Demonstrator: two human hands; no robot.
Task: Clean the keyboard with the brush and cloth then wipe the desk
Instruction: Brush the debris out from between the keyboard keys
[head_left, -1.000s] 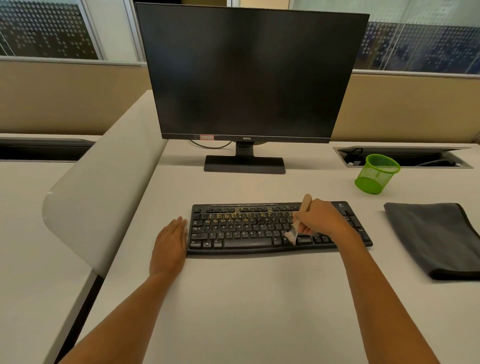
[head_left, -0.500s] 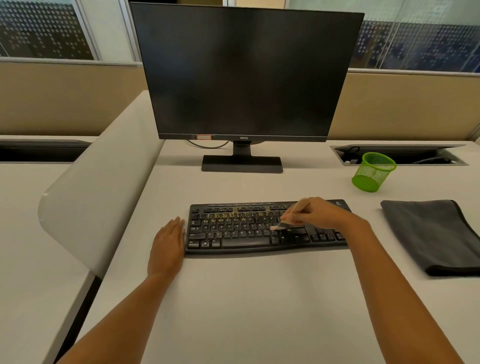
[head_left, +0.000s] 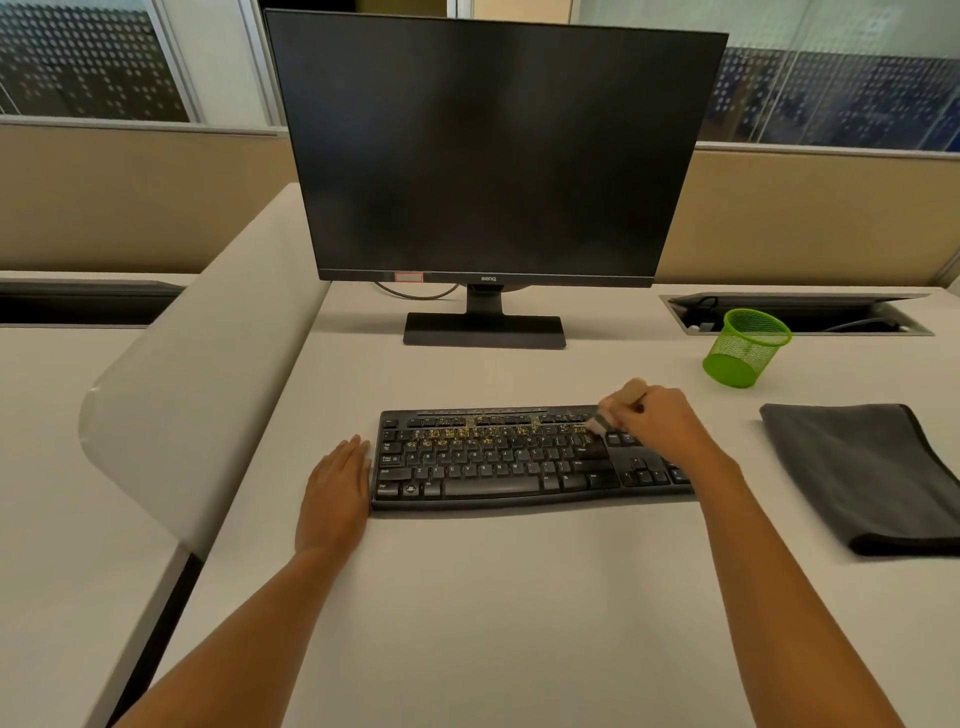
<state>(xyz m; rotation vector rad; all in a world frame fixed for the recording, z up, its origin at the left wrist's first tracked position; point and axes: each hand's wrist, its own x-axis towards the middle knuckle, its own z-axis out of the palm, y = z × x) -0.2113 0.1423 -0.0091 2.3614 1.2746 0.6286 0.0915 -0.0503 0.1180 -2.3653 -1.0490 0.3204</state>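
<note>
a pale, off-white tabletop (head_left: 467, 597) fills most of the view, plain and matte. a curved white divider panel (head_left: 208, 374) along its left edge parts it from a neighbouring desk surface (head_left: 52, 467). behind, a tan partition (head_left: 831, 218) runs across the room, with glass panes (head_left: 88, 57) carrying a dotted film above it. a dark monitor (head_left: 493, 150) stands on its flat base at the back centre, its screen black, and a thin cable (head_left: 415, 293) loops behind the stand. the black keyboard (head_left: 493, 467) lies in front of the monitor, near the middle of the tabletop, with yellow crumbs (head_left: 457, 432) scattered over its upper key rows. the left hand (head_left: 335, 493) lies flat, palm down, fingers straight and together, touching the keyboard's left end. the right hand (head_left: 660, 421) curls round the wooden handle of the brush (head_left: 618, 405), whose pale bristles meet the keys at the upper right of the main block. the dark grey cloth (head_left: 872, 478) lies folded on the tabletop, well to the right of the keyboard and apart from it. at the back right a green mesh cup (head_left: 743, 348) stands with its mouth up, just in front of a long recess (head_left: 805, 314) sunk into the tabletop. its lid is tipped open, and dark cables lie inside with some small pale fittings too small to make out.
</note>
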